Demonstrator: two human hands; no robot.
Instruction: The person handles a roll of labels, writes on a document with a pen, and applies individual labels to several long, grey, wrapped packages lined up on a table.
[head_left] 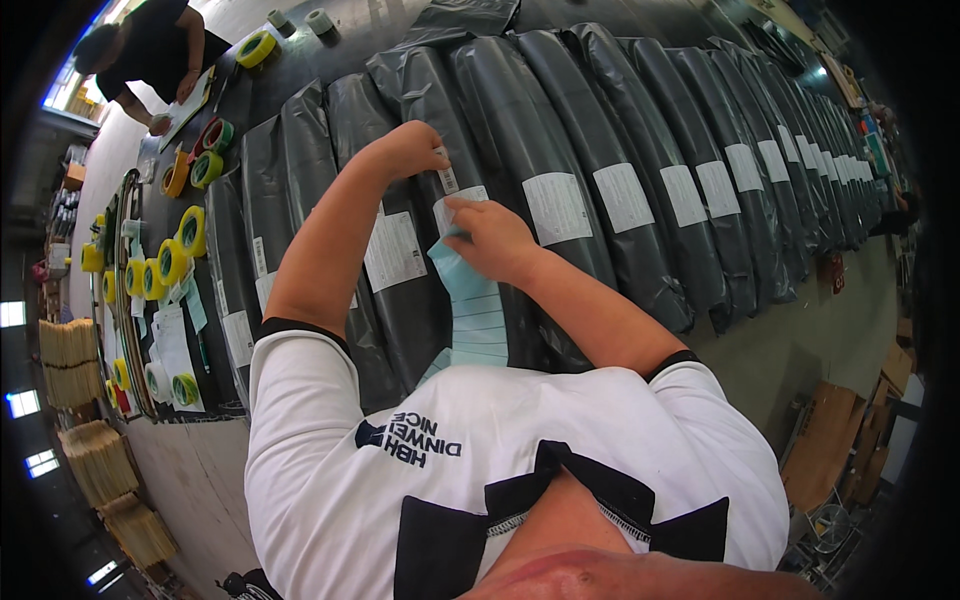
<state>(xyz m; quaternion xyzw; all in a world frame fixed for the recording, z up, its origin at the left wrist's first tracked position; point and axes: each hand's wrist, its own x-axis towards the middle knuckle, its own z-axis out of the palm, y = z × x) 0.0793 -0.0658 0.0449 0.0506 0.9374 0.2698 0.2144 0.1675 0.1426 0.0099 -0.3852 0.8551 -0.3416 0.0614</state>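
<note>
A row of long black plastic-wrapped packages (510, 110) lies side by side in front of me, most bearing a white printed label (557, 208). My left hand (405, 150) is closed in a pinch at the top of a small white label strip (448, 180) over one package. Just below and to the right, my right hand (492, 240) is closed on a pale blue-green label backing strip (478, 315), which hangs down toward my shirt. A larger white label (462, 203) shows between the two hands, partly covered by my right fingers.
Rolls of yellow tape (172, 262) stand at the left, with green and orange rolls (206, 168) farther up. Beyond them a co-worker (150, 60) leans over a white sheet (185, 115). Flattened cardboard (822, 445) stands at the right, and stacked brown bundles (95, 460) at the far left.
</note>
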